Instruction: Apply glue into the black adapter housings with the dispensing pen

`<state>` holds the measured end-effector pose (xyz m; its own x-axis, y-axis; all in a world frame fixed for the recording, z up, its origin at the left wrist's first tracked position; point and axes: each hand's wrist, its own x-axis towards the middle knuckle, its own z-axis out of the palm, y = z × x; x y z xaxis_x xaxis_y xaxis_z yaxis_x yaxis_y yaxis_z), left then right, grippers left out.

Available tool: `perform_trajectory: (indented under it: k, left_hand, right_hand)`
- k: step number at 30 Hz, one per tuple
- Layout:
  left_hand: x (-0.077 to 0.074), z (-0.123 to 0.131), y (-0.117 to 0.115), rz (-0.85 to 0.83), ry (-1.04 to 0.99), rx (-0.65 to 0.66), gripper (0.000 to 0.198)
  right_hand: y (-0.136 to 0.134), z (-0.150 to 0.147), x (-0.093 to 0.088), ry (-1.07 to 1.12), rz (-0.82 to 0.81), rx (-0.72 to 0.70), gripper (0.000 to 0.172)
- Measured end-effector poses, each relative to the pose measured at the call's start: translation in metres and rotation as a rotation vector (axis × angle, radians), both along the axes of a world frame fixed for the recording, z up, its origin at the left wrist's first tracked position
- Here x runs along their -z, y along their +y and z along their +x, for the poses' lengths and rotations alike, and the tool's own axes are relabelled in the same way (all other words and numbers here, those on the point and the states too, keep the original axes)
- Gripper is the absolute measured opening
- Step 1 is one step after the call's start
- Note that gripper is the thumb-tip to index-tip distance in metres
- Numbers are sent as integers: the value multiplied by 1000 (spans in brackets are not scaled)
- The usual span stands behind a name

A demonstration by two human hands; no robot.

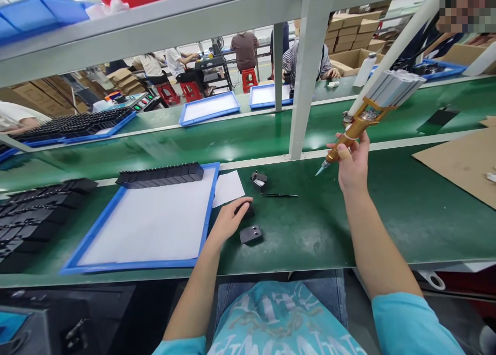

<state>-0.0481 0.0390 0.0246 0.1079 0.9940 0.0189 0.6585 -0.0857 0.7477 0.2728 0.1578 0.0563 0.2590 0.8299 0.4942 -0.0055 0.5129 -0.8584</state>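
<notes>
My right hand (352,161) is raised above the green bench and closed round an orange glue dispenser (360,125), its tip (321,170) pointing down to the left. My left hand (228,221) rests on the bench with its fingers curled over a small black part (247,209). A second black part (250,234) lies just in front of that hand. A third black part with a white label (259,180) sits farther back, next to a thin black stick (279,196).
A blue-rimmed white tray (147,226) lies to the left with a row of black parts (160,174) along its far edge. More black parts (34,215) are stacked at far left. A metal post (304,81) rises ahead. Cardboard (461,164) lies at right. Other people work beyond.
</notes>
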Motion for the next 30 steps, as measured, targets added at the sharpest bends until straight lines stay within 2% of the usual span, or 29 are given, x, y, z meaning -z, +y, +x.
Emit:
perform_trajectory:
  k: [4, 8, 10, 13, 16, 20, 25, 30]
  left_hand:
    - [-7, -4, -33, 10, 59, 156, 42]
    - [-7, 4, -49, 87, 175, 231, 79]
    - [-2, 11, -50, 135, 196, 238, 71]
    - [4, 18, -47, 192, 169, 228, 39]
    - [5, 18, -46, 203, 148, 233, 30]
    - [3, 15, -47, 176, 135, 247, 38]
    - [9, 18, -49, 224, 288, 193, 76]
    - [15, 20, -58, 250, 252, 135, 71]
  right_hand:
    - [-2, -1, -2, 18, 9, -10, 48]
    - [-1, -1, -1, 21, 14, -13, 47]
    - [1, 0, 0, 17, 18, -8, 50]
    - [5, 2, 4, 28, 41, -17, 54]
    - [6, 3, 6, 41, 55, -41, 54]
    - [4, 3, 5, 41, 42, -41, 55]
    - [2, 0, 0, 62, 18, -13, 58]
    - [7, 2, 1, 130, 29, 35, 63]
